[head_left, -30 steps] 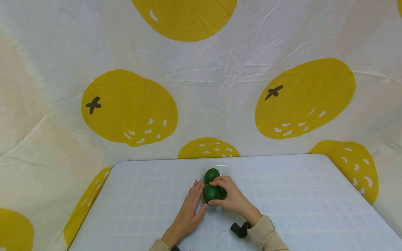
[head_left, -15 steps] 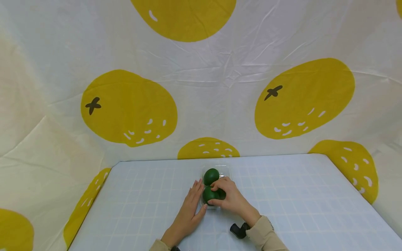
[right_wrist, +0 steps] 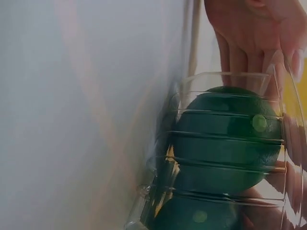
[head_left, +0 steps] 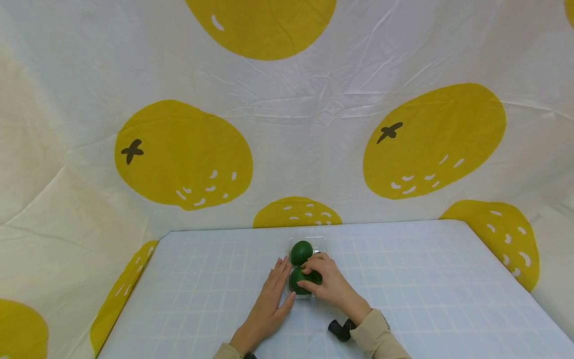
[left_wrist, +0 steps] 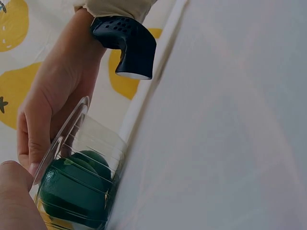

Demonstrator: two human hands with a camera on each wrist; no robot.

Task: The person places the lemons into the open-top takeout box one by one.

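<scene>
Low in the middle of the frame, the right hand [head_left: 329,284] curls its fingers over the near green fruit [head_left: 298,278] in the clear tray [head_left: 308,243], while the left hand [head_left: 271,299] lies flat, fingers straight, against the tray's left side.

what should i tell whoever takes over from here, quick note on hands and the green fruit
Left hand: flat, fingers straight against the left side of the clear plastic tray.
Right hand: fingers curled over the near green fruit, which sits in the tray.
Far green fruit: in the tray, untouched; more green shows under the right hand.
Done: fruit sits in the tray.
Left: probably seating the near fruit or lifting it out; I can't tell which.
</scene>
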